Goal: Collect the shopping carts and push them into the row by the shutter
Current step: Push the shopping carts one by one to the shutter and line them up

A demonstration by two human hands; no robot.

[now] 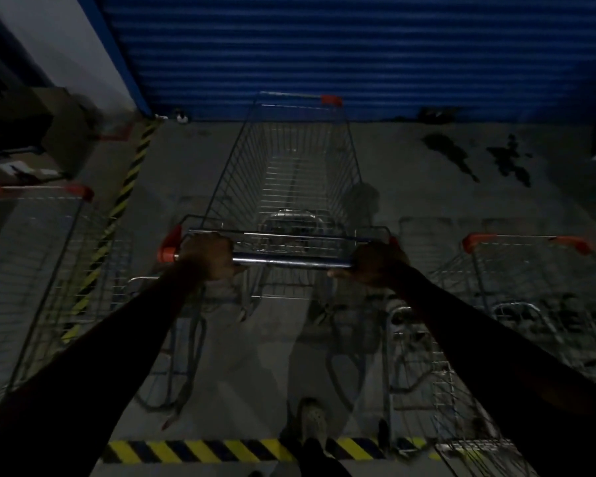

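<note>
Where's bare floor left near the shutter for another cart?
Widest bare floor: right of the middle cart, bordered by the shutter and the right cart, with dark stains on it. A narrower strip lies between the middle cart and the diagonal striped tape. Beyond that tape it is crowded: the left cart and boxes.

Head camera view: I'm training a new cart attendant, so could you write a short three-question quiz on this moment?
1. True or false: the left hand and the right hand both grip the handle of the middle cart.
2. Which colour is the shutter ahead of that cart? A) red B) blue C) white
3. In a few words: what marks the floor beside the person's shoe?
Key: 1 true; 2 B; 3 yellow-and-black striped tape.
</note>
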